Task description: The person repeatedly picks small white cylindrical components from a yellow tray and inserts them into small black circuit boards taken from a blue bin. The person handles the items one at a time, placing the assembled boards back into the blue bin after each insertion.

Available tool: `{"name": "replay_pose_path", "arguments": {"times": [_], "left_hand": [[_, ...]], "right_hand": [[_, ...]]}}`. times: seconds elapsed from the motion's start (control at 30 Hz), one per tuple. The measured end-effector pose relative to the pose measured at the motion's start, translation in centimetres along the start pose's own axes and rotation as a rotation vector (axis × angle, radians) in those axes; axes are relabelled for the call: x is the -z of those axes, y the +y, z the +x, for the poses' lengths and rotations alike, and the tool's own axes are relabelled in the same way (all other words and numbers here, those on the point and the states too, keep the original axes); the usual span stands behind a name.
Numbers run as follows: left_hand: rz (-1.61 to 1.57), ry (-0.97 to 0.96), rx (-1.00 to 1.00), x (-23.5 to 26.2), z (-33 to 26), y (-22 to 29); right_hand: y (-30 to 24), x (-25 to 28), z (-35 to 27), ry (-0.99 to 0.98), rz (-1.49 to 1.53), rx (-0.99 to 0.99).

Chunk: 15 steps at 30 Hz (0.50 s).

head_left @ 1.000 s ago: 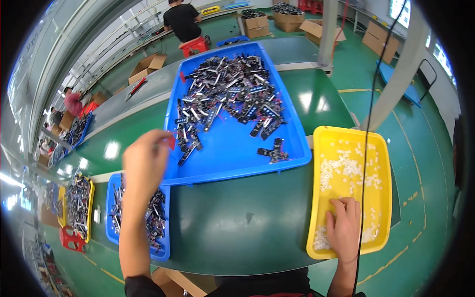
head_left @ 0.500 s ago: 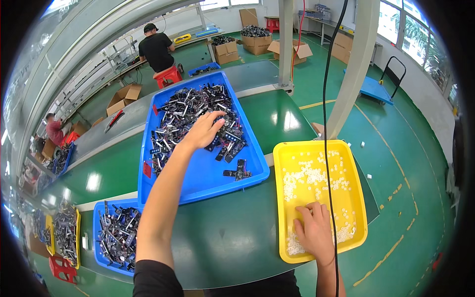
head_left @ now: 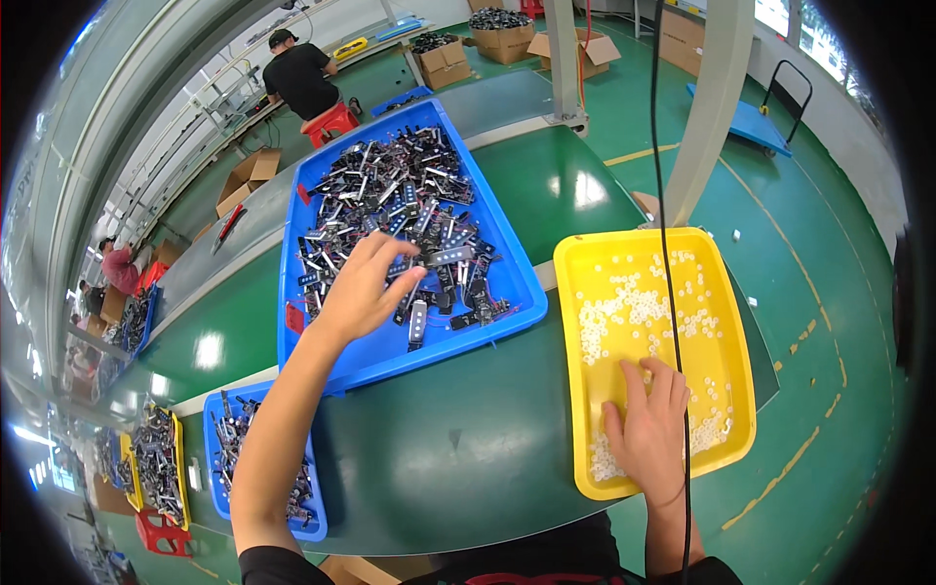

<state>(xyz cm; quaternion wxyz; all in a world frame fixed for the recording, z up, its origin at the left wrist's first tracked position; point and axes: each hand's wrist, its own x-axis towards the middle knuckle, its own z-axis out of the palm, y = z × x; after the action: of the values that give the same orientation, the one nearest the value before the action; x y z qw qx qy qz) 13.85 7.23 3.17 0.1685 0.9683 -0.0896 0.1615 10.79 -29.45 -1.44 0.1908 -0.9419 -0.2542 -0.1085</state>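
Head view: brown cartons (head_left: 444, 60) far back. My left hand (head_left: 363, 288) open, fingers spread over dark parts (head_left: 390, 205) in blue tray (head_left: 507, 258). Right hand (head_left: 651, 429) flat on white pieces (head_left: 634, 302) in yellow tray (head_left: 570, 292). Green table (head_left: 458, 448), green floor (head_left: 829, 292).

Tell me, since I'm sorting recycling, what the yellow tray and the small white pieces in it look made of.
Yellow tray: probably moulded plastic; even colour, glossy, rounded rim. Small white pieces: look like plastic or rubber, matt white, too small to be sure.
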Motion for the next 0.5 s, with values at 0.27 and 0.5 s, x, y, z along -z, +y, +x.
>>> {"name": "replay_pose_path", "arguments": {"times": [0.27,0.5], "left_hand": [[-0.011,-0.207,-0.028,-3.6,3.4,1.4],[-0.042,-0.285,0.033,-2.5,3.0,0.9]], "right_hand": [[1.1,-1.4,0.1,-0.044,-0.02,0.052],[2.4,-1.6,-0.8,-0.07,0.06,0.142]]}}
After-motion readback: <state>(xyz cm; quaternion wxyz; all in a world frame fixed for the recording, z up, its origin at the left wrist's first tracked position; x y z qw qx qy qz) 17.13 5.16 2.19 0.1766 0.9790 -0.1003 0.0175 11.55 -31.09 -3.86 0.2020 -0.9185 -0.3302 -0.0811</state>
